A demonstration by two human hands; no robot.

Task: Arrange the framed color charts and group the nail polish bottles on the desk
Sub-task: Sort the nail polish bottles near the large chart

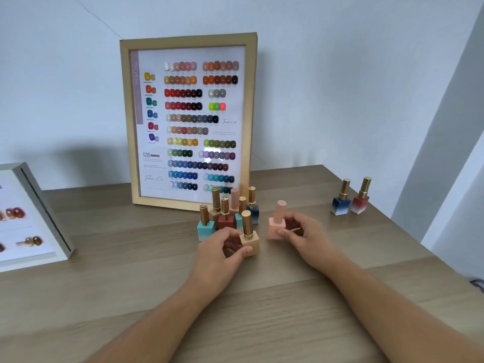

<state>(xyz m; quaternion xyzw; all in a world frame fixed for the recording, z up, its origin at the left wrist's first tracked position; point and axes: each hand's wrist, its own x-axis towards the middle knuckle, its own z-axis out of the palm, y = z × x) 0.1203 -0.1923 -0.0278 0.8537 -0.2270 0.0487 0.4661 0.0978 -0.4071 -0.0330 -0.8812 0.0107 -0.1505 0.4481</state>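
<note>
A wood-framed color chart (188, 121) stands upright against the wall at the desk's back. In front of it stands a cluster of several nail polish bottles (225, 213). My left hand (222, 248) grips a beige bottle with a gold cap (248, 238) at the cluster's front edge. My right hand (305, 235) pinches a pink bottle with a pink cap (277, 224) just to the right. A blue bottle (341, 199) and a red bottle (361, 197) stand apart at the right. A second, white-framed chart (34, 218) leans at the far left, partly cut off.
The wooden desk (157, 284) ends at a right edge close to the two separate bottles, beside a white wall corner (445, 153). A dark object (478, 284) peeks in at the right border.
</note>
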